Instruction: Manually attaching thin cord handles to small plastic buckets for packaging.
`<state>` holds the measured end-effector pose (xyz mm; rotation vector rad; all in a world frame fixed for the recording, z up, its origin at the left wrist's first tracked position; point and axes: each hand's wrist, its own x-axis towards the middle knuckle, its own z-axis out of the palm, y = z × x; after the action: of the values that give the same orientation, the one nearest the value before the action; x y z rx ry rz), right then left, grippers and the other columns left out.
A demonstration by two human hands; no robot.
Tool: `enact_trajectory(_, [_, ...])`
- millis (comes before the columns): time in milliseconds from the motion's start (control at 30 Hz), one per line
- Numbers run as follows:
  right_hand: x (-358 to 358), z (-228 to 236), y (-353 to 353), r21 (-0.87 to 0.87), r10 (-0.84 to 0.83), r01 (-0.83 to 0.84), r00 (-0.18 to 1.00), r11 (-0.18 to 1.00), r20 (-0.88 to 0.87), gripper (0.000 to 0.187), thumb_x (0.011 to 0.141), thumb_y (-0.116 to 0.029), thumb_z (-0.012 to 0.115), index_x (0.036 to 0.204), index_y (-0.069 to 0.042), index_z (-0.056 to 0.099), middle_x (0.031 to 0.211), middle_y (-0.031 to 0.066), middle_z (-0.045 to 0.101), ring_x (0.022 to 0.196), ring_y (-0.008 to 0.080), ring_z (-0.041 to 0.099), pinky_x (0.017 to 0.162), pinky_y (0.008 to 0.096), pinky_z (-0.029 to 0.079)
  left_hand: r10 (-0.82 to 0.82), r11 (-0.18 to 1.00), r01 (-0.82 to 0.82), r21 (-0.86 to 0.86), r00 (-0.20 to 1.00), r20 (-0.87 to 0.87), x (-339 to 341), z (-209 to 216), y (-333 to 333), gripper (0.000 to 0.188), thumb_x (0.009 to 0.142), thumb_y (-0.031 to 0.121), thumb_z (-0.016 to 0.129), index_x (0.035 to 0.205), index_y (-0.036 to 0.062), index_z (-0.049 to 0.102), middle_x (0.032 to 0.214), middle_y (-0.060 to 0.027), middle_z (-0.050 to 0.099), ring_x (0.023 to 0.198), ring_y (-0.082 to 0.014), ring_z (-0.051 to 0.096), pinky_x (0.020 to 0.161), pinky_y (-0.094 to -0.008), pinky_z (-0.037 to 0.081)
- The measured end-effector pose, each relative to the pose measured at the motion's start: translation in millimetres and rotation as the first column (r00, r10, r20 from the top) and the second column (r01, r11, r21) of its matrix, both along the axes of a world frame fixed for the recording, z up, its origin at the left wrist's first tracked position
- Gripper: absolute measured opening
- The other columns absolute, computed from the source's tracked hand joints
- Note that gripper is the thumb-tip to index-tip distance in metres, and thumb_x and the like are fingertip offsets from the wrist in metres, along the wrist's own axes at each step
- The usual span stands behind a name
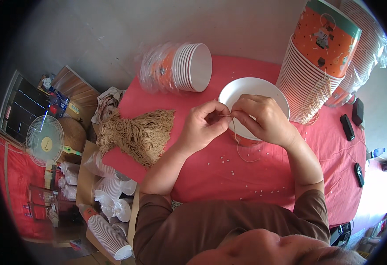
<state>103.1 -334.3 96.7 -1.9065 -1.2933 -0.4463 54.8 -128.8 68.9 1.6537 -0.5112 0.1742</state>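
Note:
Over the near rim of a white-lined paper bucket [276, 89], both of my hands meet at a thin tan string [237, 142]. My left hand [207, 123] pinches the string between thumb and fingertips. Close against it, the fingers of my right hand [262, 115] are closed on the same string. One loose end curls down past the bucket's orange outside onto the red cloth. Whether the string passes through the bucket wall is hidden by my fingers. To the left lies a thick bundle of tan strings [142, 137].
A tall stack of paper buckets [303, 84] with strings along its side stands at the right. Plastic-wrapped buckets [182, 66] lie at the back left. Small white dots dot the red cloth [202, 185]. Black devices [347, 127] lie far right; a carton [85, 176] of wrapped buckets stands left.

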Motion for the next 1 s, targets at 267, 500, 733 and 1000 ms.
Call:
enact_trajectory(267, [-0.1,-0.2,-2.5,0.021,0.091,-0.09,0.936,0.996,-0.34,0.011,0.095,-0.007,0.06,0.093,0.002,0.064,0.083,0.0126,0.067,0.077,0.0253,0.065,0.07,0.0343,0.05,0.095,0.972,-0.169,0.161,0.915,0.392,1.3,3.8,-5.4,0.013,0.084,-0.008,0.066,0.091,0.0018,0.062,0.083,-0.0021,0.058,0.068,-0.0056,0.054,0.056,-0.0211,0.043])
enact_trajectory(500, [-2.1,7.5,-4.6,0.013,0.129,-0.144,0.835,0.99,-0.534,0.018,0.099,-0.013,0.059,0.092,0.002,0.066,0.078,0.0069,0.065,0.073,0.0131,0.059,0.067,0.0299,0.047,0.085,0.986,-0.136,0.098,0.91,0.406,3.4,0.4,-5.7,0.012,0.085,-0.006,0.068,0.092,0.0025,0.063,0.084,-0.001,0.06,0.069,-0.005,0.054,0.058,-0.0206,0.042])
enact_trajectory(733, [-2.2,0.1,-1.7,-0.006,-0.015,0.014,0.902,1.0,-0.432,0.019,0.092,-0.018,0.067,0.092,0.001,0.064,0.077,0.0139,0.066,0.068,0.0293,0.064,0.064,0.0371,0.049,-0.003,0.982,-0.012,-0.188,0.997,-0.078,1.1,-7.0,-3.8,0.005,0.091,0.005,0.065,0.094,0.0019,0.061,0.083,0.0031,0.061,0.074,-0.0014,0.053,0.062,-0.0184,0.044])
enact_trajectory(1000, [-14.9,-8.9,12.8,0.152,0.014,0.007,0.99,0.988,-0.139,0.022,0.079,-0.004,0.074,0.092,-0.002,0.055,0.082,0.0137,0.065,0.073,0.0328,0.066,0.064,0.041,0.052,-0.082,0.953,-0.01,-0.304,0.954,-0.289,1.5,-2.6,-0.1,0.007,0.091,0.01,0.061,0.096,0.0039,0.061,0.08,0.0035,0.058,0.065,-0.0015,0.047,0.056,-0.0184,0.038])
